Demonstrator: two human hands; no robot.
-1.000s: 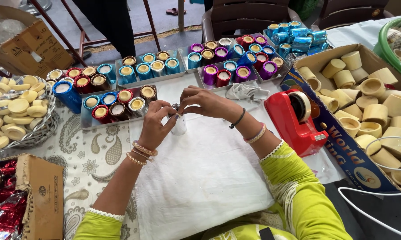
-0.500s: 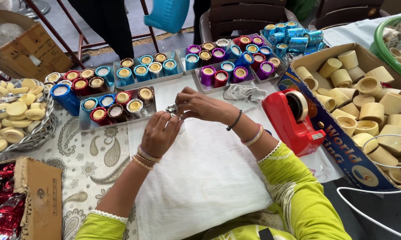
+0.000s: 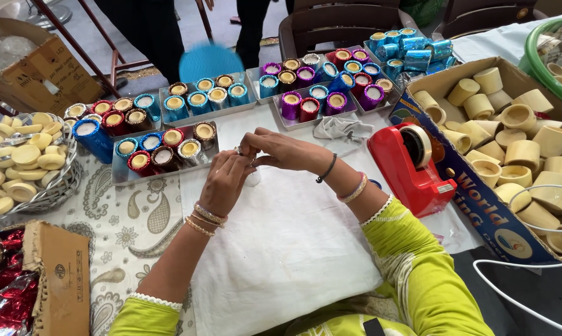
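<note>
Both hands have drifted slightly leftward over the white cloth (image 3: 281,249). Left hand (image 3: 225,180) and right hand (image 3: 281,150) meet, fingertips pinching a small, indistinct item (image 3: 238,150) just below the steel tray of foil-wrapped candle cups (image 3: 162,152); red tape dispenser (image 3: 411,165) at right.

A matt white woven cloth (image 3: 293,249) covers the work surface. The red tape dispenser (image 3: 411,165) is glossy moulded plastic. Shiny coloured foil wraps the small round candle cups (image 3: 169,155), which sit in dull grey metal trays (image 3: 120,174). Plain beige cups (image 3: 524,152) look matt and unglazed in a printed cardboard box (image 3: 480,211).
</note>
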